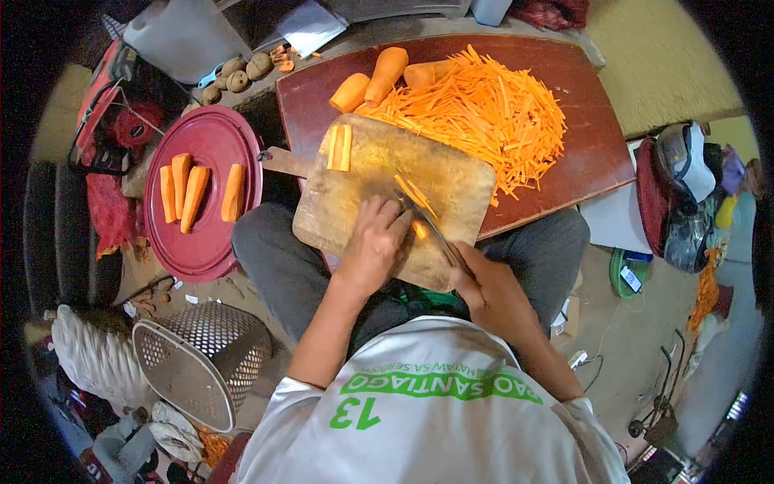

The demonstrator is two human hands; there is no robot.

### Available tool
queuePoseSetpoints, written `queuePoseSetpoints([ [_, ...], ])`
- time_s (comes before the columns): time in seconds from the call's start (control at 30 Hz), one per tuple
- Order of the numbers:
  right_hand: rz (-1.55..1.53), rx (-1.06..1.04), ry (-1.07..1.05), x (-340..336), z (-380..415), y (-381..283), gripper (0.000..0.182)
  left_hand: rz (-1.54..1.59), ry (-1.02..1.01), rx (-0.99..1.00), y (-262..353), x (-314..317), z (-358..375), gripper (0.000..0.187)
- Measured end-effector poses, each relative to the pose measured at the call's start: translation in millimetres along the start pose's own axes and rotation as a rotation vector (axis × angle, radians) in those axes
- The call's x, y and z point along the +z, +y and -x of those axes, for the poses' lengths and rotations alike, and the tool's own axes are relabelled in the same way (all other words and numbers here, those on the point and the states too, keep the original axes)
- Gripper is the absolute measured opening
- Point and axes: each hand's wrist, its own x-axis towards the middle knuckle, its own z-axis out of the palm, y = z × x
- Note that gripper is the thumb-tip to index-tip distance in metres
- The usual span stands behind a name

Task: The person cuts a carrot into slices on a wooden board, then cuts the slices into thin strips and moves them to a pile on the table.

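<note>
A wooden cutting board (451,165) with a handle lies tilted across my lap and the table edge. My right hand (484,278) is closed around the handle of a knife (434,230), whose blade rests over the board. Beside the blade, my left hand (375,238) has its fingers bent down on a carrot piece, mostly hidden beneath them. Thin carrot strips (416,194) lie at the blade's far end, and a small orange bit (420,230) shows close to it. Near the board's upper left corner are flat carrot slices (339,148).
On the red table (597,161), a large heap of carrot strips (500,121) lies beside whole peeled carrots (387,74). To the left, a round red lid (214,137) bears several carrot pieces (194,199). A perforated plastic basket (218,339) lies on its side on the floor.
</note>
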Motion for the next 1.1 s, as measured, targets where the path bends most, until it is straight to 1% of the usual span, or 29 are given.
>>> queuePoseSetpoints([
  [0.03, 0.018, 0.000, 0.040, 2, 6, 2, 0.028, 0.003, 0.017, 0.002, 1, -1, -1, 0.030],
  [0.13, 0.263, -0.306, 0.148, 24, -1, 25, 0.031, -0.021, 0.026, 0.009, -1, 0, 1, 0.029],
  [0.23, 0.054, -0.115, 0.105, 26, -40, 8, 0.031, 0.013, -0.011, -0.010, -2, 1, 2, 0.028],
  [0.3, 0.012, -0.078, 0.044, 16, -41, 5, 0.031, 0.021, -0.016, -0.022, 0, 0, 1, 0.027],
  [0.37, -0.021, -0.036, 0.015, 8, -31, 4, 0.032, 0.007, -0.007, -0.017, 0, 0, 1, 0.026],
  [0.43, -0.042, 0.012, 0.013, 5, -2, 4, 0.031, -0.026, 0.017, -0.001, 1, 1, 3, 0.025],
  [0.53, 0.026, 0.042, -0.055, 5, 8, 0, 0.037, -0.054, 0.081, 0.057, -1, 3, 3, 0.023],
  [0.63, 0.060, -0.099, 0.017, 20, -26, 15, 0.036, -0.023, 0.038, 0.004, 1, 4, 4, 0.024],
  [0.73, -0.006, -0.195, 0.121, 22, -52, 14, 0.032, -0.041, 0.046, 0.010, 3, 3, 4, 0.029],
  [0.83, -0.070, -0.139, 0.077, 12, -30, 15, 0.031, -0.096, 0.039, 0.016, -3, 7, 8, 0.033],
  [0.93, -0.026, -0.018, 0.059, 8, 6, 14, 0.030, -0.017, 0.053, 0.003, 0, 2, 4, 0.038],
  [1.03, 0.007, -0.043, 0.085, 21, -2, 15, 0.030, -0.022, 0.026, 0.007, 1, -2, 2, 0.043],
  [1.1, -0.021, -0.075, 0.067, 23, -25, 9, 0.030, -0.022, 0.011, -0.006, -2, 3, 5, 0.045],
])
